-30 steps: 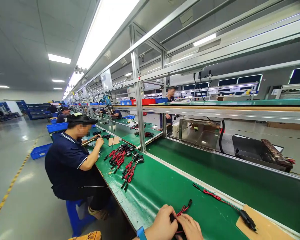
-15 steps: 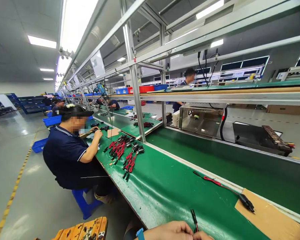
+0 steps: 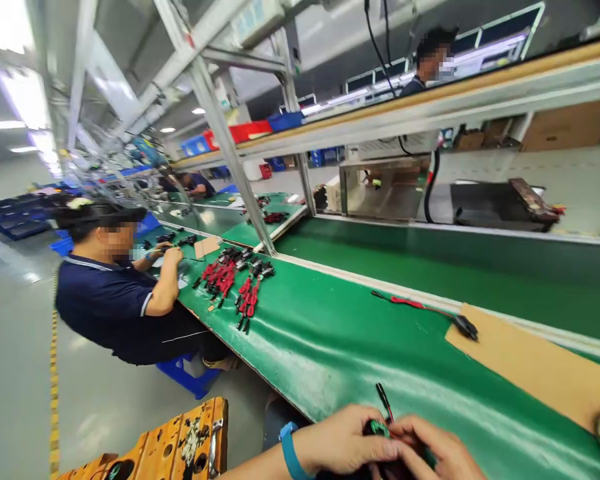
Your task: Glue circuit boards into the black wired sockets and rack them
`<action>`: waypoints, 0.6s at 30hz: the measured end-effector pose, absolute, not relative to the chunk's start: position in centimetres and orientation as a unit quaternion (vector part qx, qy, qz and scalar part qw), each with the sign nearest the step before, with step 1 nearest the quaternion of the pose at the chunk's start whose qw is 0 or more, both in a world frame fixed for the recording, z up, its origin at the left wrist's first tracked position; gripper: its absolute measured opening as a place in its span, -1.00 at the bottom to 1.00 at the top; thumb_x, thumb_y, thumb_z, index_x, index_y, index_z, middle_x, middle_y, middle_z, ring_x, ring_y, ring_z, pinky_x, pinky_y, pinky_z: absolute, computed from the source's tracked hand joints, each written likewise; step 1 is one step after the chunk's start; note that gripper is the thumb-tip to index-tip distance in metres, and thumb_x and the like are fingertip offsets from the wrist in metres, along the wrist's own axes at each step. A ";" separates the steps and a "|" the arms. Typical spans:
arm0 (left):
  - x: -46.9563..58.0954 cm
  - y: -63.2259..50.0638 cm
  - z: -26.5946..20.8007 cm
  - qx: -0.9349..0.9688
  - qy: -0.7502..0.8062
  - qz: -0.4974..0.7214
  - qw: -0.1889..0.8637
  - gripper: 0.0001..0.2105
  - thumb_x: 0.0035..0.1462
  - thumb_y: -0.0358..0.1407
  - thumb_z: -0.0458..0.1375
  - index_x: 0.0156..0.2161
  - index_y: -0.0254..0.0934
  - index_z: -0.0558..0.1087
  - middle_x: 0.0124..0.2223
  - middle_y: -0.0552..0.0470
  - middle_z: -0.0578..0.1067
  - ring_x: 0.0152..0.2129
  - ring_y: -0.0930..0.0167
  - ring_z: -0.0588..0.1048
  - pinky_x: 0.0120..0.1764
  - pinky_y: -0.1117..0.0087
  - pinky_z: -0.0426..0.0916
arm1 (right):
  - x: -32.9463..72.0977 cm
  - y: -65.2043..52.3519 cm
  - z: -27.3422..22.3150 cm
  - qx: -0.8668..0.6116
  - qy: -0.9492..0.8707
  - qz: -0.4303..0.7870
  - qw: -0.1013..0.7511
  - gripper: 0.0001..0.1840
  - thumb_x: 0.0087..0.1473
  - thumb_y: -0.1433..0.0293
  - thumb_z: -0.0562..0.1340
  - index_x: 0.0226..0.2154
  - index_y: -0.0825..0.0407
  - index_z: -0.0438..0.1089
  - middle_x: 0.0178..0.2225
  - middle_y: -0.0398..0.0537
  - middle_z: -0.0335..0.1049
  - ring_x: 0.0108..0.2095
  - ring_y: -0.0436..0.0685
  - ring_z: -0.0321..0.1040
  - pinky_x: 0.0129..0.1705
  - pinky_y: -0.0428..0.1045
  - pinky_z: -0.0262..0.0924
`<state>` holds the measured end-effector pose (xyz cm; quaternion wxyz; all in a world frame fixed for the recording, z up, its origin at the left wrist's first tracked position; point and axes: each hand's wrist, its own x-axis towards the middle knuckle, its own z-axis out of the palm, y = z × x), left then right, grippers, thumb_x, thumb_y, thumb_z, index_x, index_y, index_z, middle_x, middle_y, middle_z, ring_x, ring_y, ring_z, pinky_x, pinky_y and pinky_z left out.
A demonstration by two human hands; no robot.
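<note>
At the bottom of the head view, my left hand [image 3: 347,440], with a blue wristband, is closed around a small dark part [image 3: 379,429] that shows a green patch on top. My right hand [image 3: 433,448] meets it from the right, its fingers bent and pinched against the same piece. Between the hands a thin cable [image 3: 389,412] with red and black wires rises to a slim black plug [image 3: 381,393]. My fingers hide most of the part, so its full shape cannot be made out.
A finished-looking red-and-black cable [image 3: 420,305] lies with its black plug on a cardboard sheet [image 3: 525,363]. Several bundled cables [image 3: 250,290] rest on the green bench mat [image 3: 320,333]. A co-worker [image 3: 105,287] sits at the left. An orange wooden stand [image 3: 153,447] is below left.
The view has turned and tilted down, so both my hands appear higher and more fully. The dark part with the green patch now shows between them. The co-worker's hands have shifted slightly.
</note>
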<state>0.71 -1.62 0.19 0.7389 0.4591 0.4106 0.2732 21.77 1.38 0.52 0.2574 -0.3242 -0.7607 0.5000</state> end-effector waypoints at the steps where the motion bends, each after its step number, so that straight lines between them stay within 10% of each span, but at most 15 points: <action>1: 1.1 -1.8 0.5 0.446 0.405 0.284 0.746 -0.36 -0.11 0.25 0.36 -0.21 -0.31 0.42 -0.39 0.09 0.41 -0.52 0.46 0.40 -0.41 0.39 0.39 | 21.9 1.3 1.2 -0.329 -0.764 0.491 0.259 -0.69 0.32 0.13 0.16 -0.23 -0.04 0.51 -0.32 -0.04 0.59 -0.32 0.14 0.52 -0.25 -0.06 0.39; 9: 1.5 -1.8 2.0 0.611 0.503 0.250 0.559 -0.82 0.33 -0.17 0.17 -0.09 -0.22 0.37 -0.25 0.08 0.41 -0.34 0.42 0.38 -0.24 0.38 0.32 | 22.8 2.1 3.3 -0.350 -0.786 0.423 0.284 -0.79 0.37 0.34 0.15 -0.21 0.00 0.50 -0.31 -0.06 0.52 -0.29 0.08 0.44 -0.18 -0.05 0.24; 18: 2.0 -1.7 3.0 0.672 0.505 0.194 0.506 -0.81 0.35 -0.15 0.15 -0.06 -0.19 0.35 -0.19 0.04 0.47 -0.28 0.35 0.38 -0.20 0.34 0.24 | 23.3 2.6 3.7 -0.383 -0.693 0.552 0.262 -0.81 0.28 0.37 0.20 -0.36 0.05 0.44 -0.50 -0.19 0.33 -0.47 -0.01 0.24 -0.38 -0.09 0.10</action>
